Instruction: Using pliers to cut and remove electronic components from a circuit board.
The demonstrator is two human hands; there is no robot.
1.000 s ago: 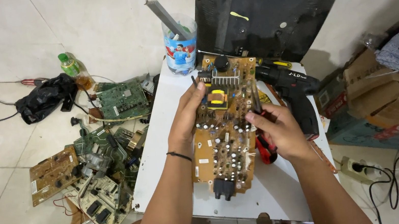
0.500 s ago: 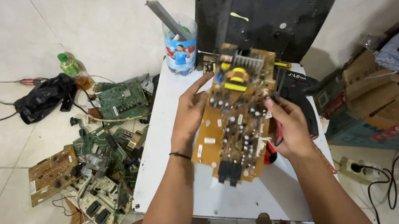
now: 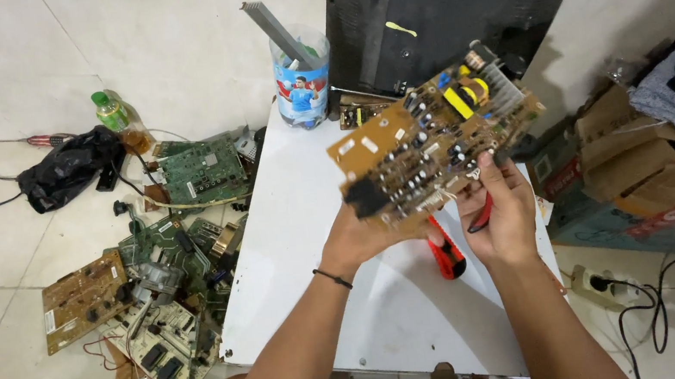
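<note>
Both hands hold a tan circuit board (image 3: 436,146) lifted clear of the white table (image 3: 293,247) and tilted, its component side facing up. The left hand (image 3: 361,238) grips it from beneath at the near, lower corner, fingers wrapped under the edge by a black block-shaped part. The right hand (image 3: 502,216) pinches the near long edge, thumb on the component face and fingers behind. Neither hand is free; both are closed on the board.

The step in hand looks like turning the board over for inspection, since it is held up and angled rather than resting flat. A next move would call for a steady two-handed grip, because the yellow transformer and finned heat sink at the far end, away from the hands, probably make that end heavy.

Just below the right hand, on the table, lies a red-handled tool (image 3: 449,257), partly hidden by the board and wrist. Beyond the hands, at the far edge of the table, stands a clear plastic jar (image 3: 302,81) with a printed label; a grey metal strip sticks out of it at a slant, and what else it contains cannot be told. Behind it leans a black television back cover (image 3: 452,1). Left of the left arm, on the tiled floor, lies a heap of green and tan boards (image 3: 166,273). Right of the right hand sit cardboard boxes (image 3: 639,167) holding folded cloth.
</note>
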